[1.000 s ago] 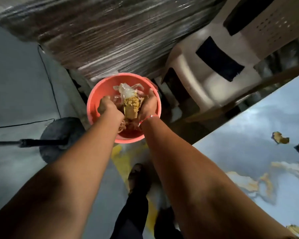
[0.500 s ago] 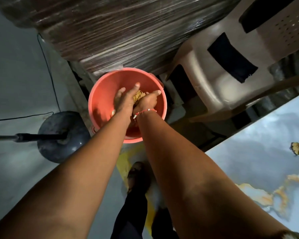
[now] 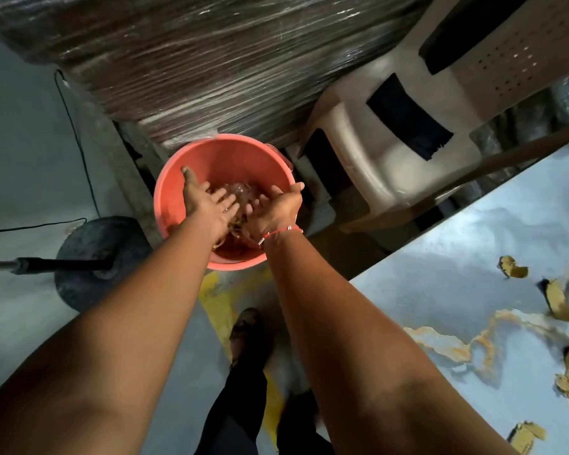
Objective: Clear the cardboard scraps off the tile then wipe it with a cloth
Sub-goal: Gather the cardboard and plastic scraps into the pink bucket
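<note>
Both hands have opened since 0.5 s ago: left hand [image 3: 207,205] and right hand [image 3: 276,208] spread empty over the round red plastic bucket [image 3: 178,192]; torn brown cardboard scraps [image 3: 513,267] remain on the blue marbled tile [image 3: 440,284] to their right, unwiped.

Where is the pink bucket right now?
The pink bucket sits on the floor in the middle of the head view, under both hands, left of the plastic chair and right of the round black stand base.

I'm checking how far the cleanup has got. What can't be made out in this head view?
- Bucket contents: blurred and covered by the left hand and right hand.
- Tile: cut off by the right edge, so the cardboard scraps can't be counted.
- Cloth: not in view.
</note>
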`<act>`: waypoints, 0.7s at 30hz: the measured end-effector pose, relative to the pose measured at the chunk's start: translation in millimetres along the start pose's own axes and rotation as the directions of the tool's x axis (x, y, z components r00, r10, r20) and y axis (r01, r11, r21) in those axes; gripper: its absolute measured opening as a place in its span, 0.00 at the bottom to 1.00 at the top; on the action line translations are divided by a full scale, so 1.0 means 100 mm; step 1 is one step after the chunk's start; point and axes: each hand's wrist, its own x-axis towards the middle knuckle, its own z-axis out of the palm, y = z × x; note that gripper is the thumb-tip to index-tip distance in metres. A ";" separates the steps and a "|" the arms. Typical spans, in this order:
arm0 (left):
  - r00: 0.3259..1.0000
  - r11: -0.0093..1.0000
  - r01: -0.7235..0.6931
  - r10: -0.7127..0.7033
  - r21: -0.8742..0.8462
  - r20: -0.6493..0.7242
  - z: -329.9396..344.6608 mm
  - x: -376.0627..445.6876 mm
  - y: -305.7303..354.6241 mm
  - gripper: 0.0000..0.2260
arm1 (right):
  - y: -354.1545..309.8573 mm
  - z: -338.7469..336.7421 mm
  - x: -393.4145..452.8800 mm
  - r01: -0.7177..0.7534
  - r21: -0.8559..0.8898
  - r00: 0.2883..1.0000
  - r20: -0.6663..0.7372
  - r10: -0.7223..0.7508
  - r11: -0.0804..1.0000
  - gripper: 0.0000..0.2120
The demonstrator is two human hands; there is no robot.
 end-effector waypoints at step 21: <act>0.804 0.803 -0.444 0.162 0.396 0.573 1.41 -2.88 -2.27 0.13 | -1.52 -3.05 -2.96 0.730 0.019 0.679 -0.137 -0.721 0.683 0.10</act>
